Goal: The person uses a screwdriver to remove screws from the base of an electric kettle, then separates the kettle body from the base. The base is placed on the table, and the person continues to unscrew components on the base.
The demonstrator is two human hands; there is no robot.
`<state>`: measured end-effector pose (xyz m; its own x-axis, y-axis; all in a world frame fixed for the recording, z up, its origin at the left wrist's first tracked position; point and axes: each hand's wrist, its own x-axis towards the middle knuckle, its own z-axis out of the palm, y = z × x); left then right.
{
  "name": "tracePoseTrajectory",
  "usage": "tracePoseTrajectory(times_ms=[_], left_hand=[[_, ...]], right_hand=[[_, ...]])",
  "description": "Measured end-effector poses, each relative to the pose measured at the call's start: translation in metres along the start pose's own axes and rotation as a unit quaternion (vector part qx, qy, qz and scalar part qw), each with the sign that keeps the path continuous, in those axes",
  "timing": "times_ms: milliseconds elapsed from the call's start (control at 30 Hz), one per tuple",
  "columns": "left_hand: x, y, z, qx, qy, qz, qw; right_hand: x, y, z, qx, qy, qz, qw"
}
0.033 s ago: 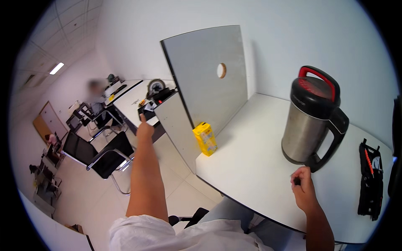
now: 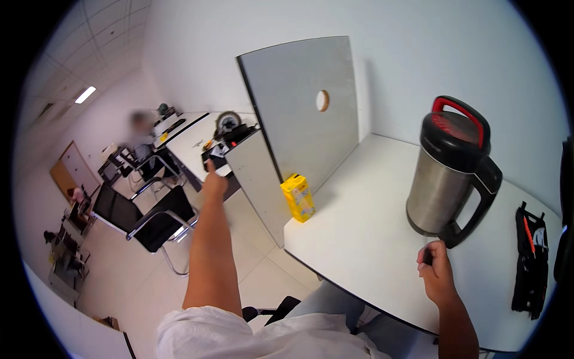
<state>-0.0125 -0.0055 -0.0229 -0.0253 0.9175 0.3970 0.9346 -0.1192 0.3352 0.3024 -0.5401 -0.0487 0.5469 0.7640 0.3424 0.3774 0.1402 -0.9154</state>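
Note:
My left arm stretches out over the floor, and my left hand [image 2: 214, 183] points one extended finger at the far desk, the other fingers curled. No held thing shows there. Over the white table, my right hand [image 2: 438, 272] is closed, with a small dark patch inside the curled fingers that I cannot make out. Just beyond it stands an upright steel soymilk maker [image 2: 435, 188] with a black lid, a red-lined top handle and a black side handle. A yellow drink carton [image 2: 297, 198] stands at the table's left edge, beside the grey partition [image 2: 293, 107].
A black tool pouch [image 2: 531, 263] with a red-handled tool lies on the table [image 2: 359, 239] at right. Past the partition, a far desk [image 2: 192, 148] carries a wheel [image 2: 228, 123] and dark items. A black chair [image 2: 152, 218] stands on the floor; a seated person is farther back.
The whole view has shifted slightly, so table, carton and soymilk maker appear a little farther right. Both hands keep nearly the same pose.

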Motion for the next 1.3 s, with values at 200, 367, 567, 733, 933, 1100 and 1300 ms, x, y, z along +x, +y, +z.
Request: tracePoseTrajectory(times_ms=[200, 367, 567, 733, 933, 1100, 1300], left_hand=[[-0.125, 0.049, 0.003, -0.411, 0.156, 0.182, 0.880], [-0.224, 0.084, -0.032, -0.565, 0.171, 0.312, 0.745], [-0.282, 0.131, -0.065, -0.604, 0.221, 0.456, 0.616], [-0.317, 0.159, -0.082, -0.588, 0.187, 0.522, 0.589], [-0.332, 0.185, -0.097, -0.570, 0.108, 0.465, 0.669], [-0.338, 0.190, -0.092, -0.537, 0.037, 0.524, 0.660], [-0.324, 0.229, -0.065, -0.541, 0.037, 0.549, 0.637]], right_hand=[[0.007, -0.054, 0.054, 0.091, -0.127, 0.000, 0.988], [0.032, -0.126, 0.121, 0.002, -0.064, -0.351, 0.934], [0.034, -0.107, 0.143, 0.104, -0.009, -0.219, 0.970], [0.030, -0.085, 0.128, 0.076, 0.028, -0.196, 0.977], [0.021, -0.063, 0.093, 0.090, 0.065, -0.174, 0.978], [0.009, -0.042, 0.057, 0.098, 0.051, -0.147, 0.983], [0.007, 0.023, -0.023, -0.010, 0.130, -0.056, 0.990]])
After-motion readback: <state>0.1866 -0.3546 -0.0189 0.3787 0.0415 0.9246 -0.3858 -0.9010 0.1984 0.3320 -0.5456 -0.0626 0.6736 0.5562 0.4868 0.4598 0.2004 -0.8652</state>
